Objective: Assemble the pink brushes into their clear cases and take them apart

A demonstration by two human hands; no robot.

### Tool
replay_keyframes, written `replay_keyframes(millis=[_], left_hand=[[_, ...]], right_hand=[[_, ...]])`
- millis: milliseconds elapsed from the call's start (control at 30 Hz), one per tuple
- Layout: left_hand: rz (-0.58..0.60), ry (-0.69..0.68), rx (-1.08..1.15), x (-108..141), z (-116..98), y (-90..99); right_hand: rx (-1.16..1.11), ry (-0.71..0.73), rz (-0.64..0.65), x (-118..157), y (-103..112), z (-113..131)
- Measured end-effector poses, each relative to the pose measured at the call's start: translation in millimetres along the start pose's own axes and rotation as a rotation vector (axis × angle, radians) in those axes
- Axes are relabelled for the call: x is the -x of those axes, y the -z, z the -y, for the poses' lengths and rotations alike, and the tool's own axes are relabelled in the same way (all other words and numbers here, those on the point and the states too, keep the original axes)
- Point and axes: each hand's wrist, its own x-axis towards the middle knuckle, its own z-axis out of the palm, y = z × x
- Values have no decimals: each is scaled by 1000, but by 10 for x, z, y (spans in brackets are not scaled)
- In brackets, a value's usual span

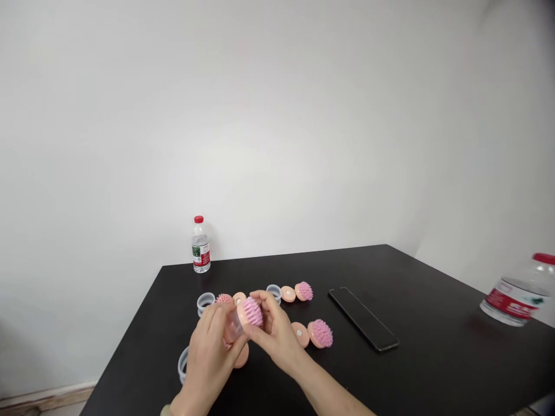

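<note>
Above the table's front part, my left hand (206,349) is closed round the clear body (233,328) of a small scrub brush. The brush's pink bristle head (252,312) points up and to the right. Thumb and fingers of my right hand (280,338) grip that head at its peach-coloured rim. Behind my hands lie a clear ring (205,300), a pink bristle head (224,298) and a peach disc (239,297). Partly hidden by my left hand are another clear ring (182,364) and a peach disc (243,356).
Right of my hands lie bristle heads (321,333) (305,291) with peach discs (300,334) (288,294); a clear ring (274,292) is behind. A black phone (363,319) rests on the black table (425,346). Water bottles stand at back left (200,248) and far right (518,292).
</note>
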Motion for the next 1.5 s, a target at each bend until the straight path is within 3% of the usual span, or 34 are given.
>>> replay_keyframes(millis=[233, 567, 733, 833, 1100, 1267, 1500], left_hand=[[-41, -216, -30, -29, -57, -42], [-53, -141, -52, 16, -79, -67], [37, -24, 59, -44, -103, -16], [25, 19, 74, -24, -87, -11], [-64, -147, -24, 122, 33, -127], [-25, -149, -3, 80, 16, -99], [-21, -210, 18, 52, -5, -84]], right_hand=[[-27, -13, -17, 92, 74, -21], [74, -124, -61, 87, 114, 77], [141, -36, 20, 127, 131, 148], [120, 3, 51, 140, 126, 152], [178, -81, -13, 115, 131, 47], [77, -31, 51, 143, 126, 97], [52, -73, 27, 130, 152, 28]])
